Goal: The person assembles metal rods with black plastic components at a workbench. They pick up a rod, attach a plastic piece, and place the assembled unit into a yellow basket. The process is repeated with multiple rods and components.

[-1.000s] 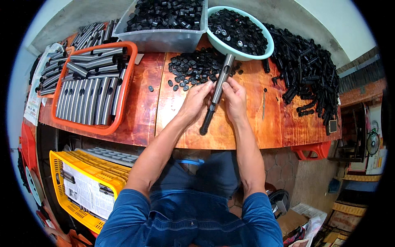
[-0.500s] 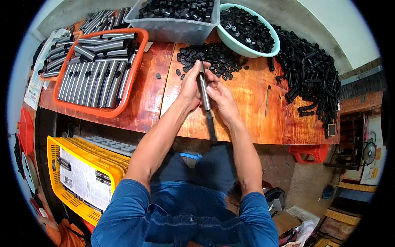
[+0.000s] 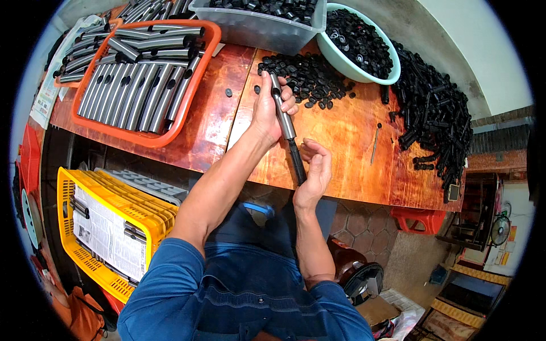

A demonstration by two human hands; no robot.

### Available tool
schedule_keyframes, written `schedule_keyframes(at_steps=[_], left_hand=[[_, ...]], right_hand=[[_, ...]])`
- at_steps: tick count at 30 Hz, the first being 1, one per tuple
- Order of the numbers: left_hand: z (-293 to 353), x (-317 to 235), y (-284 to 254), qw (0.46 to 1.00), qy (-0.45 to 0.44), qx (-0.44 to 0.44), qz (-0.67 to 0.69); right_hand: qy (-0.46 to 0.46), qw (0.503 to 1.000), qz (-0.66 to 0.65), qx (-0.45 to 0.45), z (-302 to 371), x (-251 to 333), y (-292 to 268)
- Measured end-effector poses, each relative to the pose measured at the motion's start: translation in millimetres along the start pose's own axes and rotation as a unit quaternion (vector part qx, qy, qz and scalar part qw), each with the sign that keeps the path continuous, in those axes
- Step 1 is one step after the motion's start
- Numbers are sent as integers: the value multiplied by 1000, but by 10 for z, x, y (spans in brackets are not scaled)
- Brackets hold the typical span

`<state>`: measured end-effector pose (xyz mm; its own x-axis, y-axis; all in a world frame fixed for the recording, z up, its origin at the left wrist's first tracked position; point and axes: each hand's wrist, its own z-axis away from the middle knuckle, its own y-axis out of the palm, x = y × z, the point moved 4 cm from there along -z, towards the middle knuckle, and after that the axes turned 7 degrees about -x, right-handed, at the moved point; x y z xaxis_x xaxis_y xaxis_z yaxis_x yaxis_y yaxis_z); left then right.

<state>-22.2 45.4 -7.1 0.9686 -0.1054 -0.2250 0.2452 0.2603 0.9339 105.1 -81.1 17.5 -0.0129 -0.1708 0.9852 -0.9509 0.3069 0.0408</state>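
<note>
My left hand [image 3: 268, 111] is closed around a shiny metal tube [image 3: 285, 124] that has a dark hole near its upper end. From the tube's lower end sticks a black ribbed rod [image 3: 296, 161], slanting down toward me past the table edge. My right hand [image 3: 314, 177] is beside the rod's lower part, its fingers loosely bent and apart; whether the palm touches the rod I cannot tell. Just beyond my left hand, small black oval caps [image 3: 310, 77] lie scattered on the wooden table [image 3: 341, 148].
An orange basket [image 3: 185, 122] of metal tubes stands left. Behind are a clear bin [image 3: 259, 31] and a pale green basin [image 3: 355, 71] of black parts. Black rods [image 3: 435, 108] are heaped right, near a thin metal stick [image 3: 375, 145]. A yellow crate [image 3: 149, 230] sits lower left.
My right hand has come off the tube and moved down toward me, beside the black rod. My left hand still grips the tube. The whole view has shifted slightly.
</note>
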Motion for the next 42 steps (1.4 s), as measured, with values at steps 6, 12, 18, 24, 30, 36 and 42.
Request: schedule_keyframes(at_steps=[6, 12, 18, 24, 30, 36, 42], left_hand=[[17, -34, 33, 999, 34, -11, -33], [112, 89, 73, 998, -7, 10, -55], [50, -19, 47, 999, 14, -42, -3], [188, 274, 154, 998, -52, -27, -27], [190, 245, 108, 996, -87, 21, -9], [155, 156, 116, 999, -31, -1, -31], [61, 83, 7, 998, 6, -52, -43]], right_hand=[[-22, 997, 23, -68, -67, -31, 69], [-33, 998, 14, -53, -82, -108, 192], [-143, 983, -17, -115, -22, -22, -66], [-100, 985, -31, -135, -220, -43, 251], [-44, 989, -88, -113, -321, -209, 396], [34, 997, -55, -32, -343, -198, 101], [47, 994, -103, 4, -170, -228, -63]])
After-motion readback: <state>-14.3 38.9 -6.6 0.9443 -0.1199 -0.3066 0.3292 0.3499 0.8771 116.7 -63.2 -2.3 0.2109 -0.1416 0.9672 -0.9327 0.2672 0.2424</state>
